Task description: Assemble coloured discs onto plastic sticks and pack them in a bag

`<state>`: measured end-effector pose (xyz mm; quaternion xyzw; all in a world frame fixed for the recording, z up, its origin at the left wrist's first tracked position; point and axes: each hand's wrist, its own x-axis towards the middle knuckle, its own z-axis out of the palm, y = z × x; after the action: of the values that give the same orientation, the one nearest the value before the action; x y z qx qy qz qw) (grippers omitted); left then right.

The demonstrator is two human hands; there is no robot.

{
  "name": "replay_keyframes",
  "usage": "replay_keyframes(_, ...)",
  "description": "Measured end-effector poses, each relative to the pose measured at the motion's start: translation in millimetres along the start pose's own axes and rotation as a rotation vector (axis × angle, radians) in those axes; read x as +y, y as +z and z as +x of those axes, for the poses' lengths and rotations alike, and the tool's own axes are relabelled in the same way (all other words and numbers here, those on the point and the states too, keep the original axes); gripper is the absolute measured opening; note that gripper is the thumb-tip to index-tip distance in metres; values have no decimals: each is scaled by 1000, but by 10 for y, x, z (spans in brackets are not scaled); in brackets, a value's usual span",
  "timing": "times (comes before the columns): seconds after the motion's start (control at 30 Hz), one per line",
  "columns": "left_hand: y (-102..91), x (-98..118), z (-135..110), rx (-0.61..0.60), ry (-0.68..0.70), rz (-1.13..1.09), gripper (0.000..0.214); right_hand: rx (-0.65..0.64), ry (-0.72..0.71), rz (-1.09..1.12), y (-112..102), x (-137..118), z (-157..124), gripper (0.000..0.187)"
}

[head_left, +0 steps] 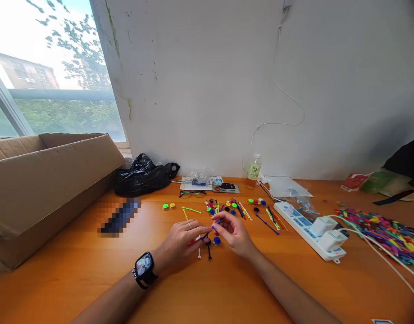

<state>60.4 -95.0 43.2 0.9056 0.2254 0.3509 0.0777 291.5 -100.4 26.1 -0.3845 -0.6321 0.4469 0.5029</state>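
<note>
Between the fingertips of my two hands is a thin blue plastic stick [207, 234], slanting up to the right. My right hand [236, 235] pinches its upper part with thumb and fingers. My left hand [179, 239], wearing a ring and a watch, has its fingers closed at the lower part; its thumb is mostly hidden. Just below the fingers lie a white stick [199, 253], a black stick [209, 253] and a blue round disc [217, 241]. Something red shows under the left fingers. Beyond the hands are more coloured discs and sticks, including a yellow-green stick [191, 210] and a blue stick [268, 225].
A cardboard box [58, 189] and a black plastic bag [142, 175] stand at left. Glasses [192, 194], a phone [227, 186] and a bottle [253, 173] are at the back. A power strip [304, 229] with cables and a colourful pile [385, 231] lie at right.
</note>
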Motion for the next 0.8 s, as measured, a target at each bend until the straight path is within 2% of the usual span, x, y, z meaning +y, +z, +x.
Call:
replay_keyframes(0.2, -11, 3, -12, 0, -37, -53, 18, -38, -5, 7, -8, 0, 12, 36)
replay_keyframes(0.33, -24, -22, -33, 15, -160, -97, 34, 0, 22, 93, -53, 7, 52, 36)
replay_keyframes(0.5, -42, -49, -38, 65, -276, -156, 26, -1, 106, 200, -121, 61, 87, 42)
replay_keyframes(0.63, -31, -60, -26, 47, -291, -187, 24, -57, 186, 151, -180, 158, 119, 59)
replay_keyframes(0.8, -25, -57, -23, 27, -307, -204, 25, -123, 268, 50, -300, 182, 155, 59)
